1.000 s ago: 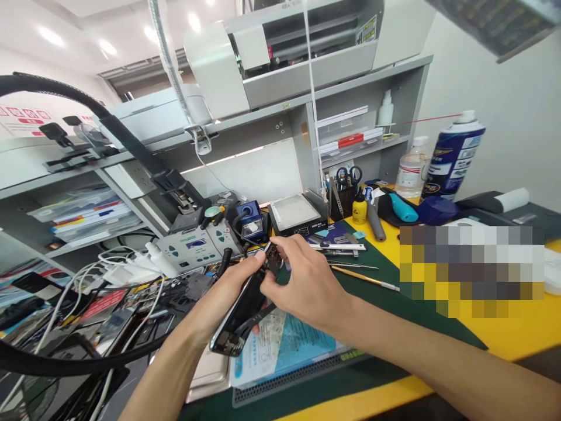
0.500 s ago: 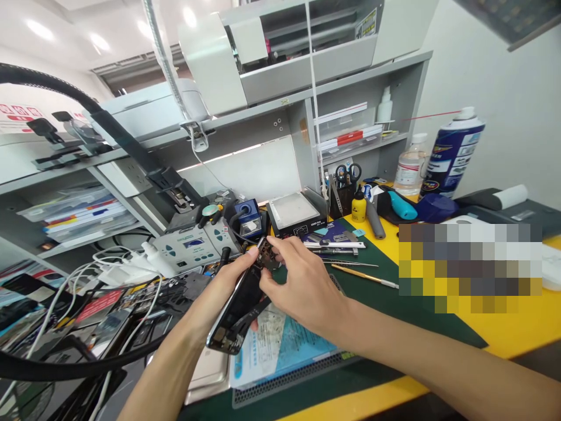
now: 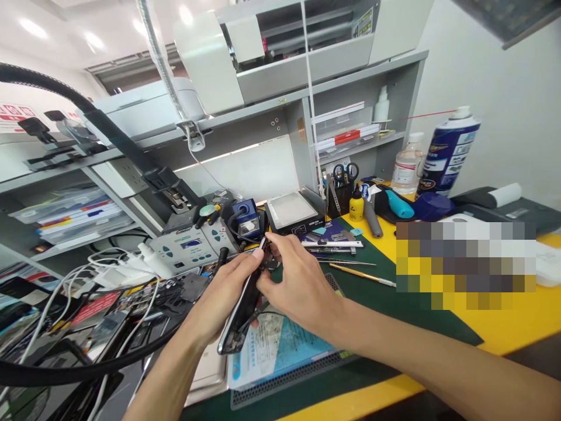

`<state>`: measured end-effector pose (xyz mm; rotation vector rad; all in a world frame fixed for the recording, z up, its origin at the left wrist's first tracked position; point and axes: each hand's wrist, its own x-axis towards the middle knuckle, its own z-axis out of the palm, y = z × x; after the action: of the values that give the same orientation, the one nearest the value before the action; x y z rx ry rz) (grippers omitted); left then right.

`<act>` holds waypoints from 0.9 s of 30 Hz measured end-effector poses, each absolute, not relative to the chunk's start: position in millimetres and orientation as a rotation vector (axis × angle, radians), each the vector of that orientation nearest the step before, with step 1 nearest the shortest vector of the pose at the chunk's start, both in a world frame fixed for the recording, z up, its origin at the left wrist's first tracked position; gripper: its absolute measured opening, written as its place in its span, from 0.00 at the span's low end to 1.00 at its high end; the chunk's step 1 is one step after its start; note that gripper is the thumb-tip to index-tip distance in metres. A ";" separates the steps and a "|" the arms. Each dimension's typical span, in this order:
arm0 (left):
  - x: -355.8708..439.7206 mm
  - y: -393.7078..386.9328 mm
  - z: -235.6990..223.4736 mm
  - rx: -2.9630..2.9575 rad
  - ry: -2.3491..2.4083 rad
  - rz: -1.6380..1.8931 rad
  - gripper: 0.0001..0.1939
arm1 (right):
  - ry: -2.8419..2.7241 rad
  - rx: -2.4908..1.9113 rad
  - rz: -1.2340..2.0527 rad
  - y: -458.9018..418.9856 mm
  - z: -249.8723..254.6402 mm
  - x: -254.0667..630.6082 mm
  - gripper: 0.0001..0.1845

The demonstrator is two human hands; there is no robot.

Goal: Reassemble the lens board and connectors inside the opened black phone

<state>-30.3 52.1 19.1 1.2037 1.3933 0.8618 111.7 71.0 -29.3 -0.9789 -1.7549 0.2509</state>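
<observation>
As far as can be judged, a middle stage is reached: opening-up is done, while closing-up seems to be left. The background is filled by a grey shelf unit point(image 3: 407, 82), and the worktop is partly covered by a green mat point(image 3: 381, 298), on which a blue-and-white printed sheet point(image 3: 300, 342) is laid. Clear plastic boxes point(image 3: 344, 137) are stacked in the shelf's right bay; what is stored inside cannot be made out. Near a blue spray can point(image 3: 447, 155), colourless liquid is held in a clear bottle point(image 3: 406, 166). Scissors point(image 3: 345, 173) and some slim tools are kept upright in a black holder point(image 3: 346, 197).

One long side of a slim black device point(image 3: 245, 304) is gripped by the left hand point(image 3: 234, 272), the thumb pressed near the upper end. The right hand point(image 3: 302, 275) is curled, its thumb and forefinger brought to that same end; whether anything is pinched there cannot be told. The device is held tilted above the sheet, with inner parts point(image 3: 234, 341) exposed at its lower end.
</observation>
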 end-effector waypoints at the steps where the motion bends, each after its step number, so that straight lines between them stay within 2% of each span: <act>1: -30.6 51.6 19.6 1.205 1.395 0.865 0.22 | -1.754 -0.972 0.255 71.1 -29.4 112.2 0.29; 7: -30.1 48.7 24.4 1.166 1.391 0.863 0.24 | -1.774 -0.902 0.255 68.6 -27.2 114.3 0.29; 20: -33.9 49.0 22.4 1.131 1.306 0.826 0.22 | -1.756 -0.905 0.263 70.7 -23.8 115.4 0.34; 27: -34.2 49.1 19.0 1.161 1.333 0.835 0.22 | -1.745 -0.944 0.246 67.9 -23.3 114.8 0.33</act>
<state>-34.2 49.1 19.0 1.1605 1.3326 0.8354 114.8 67.9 -23.3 -0.9441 -1.7452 0.2455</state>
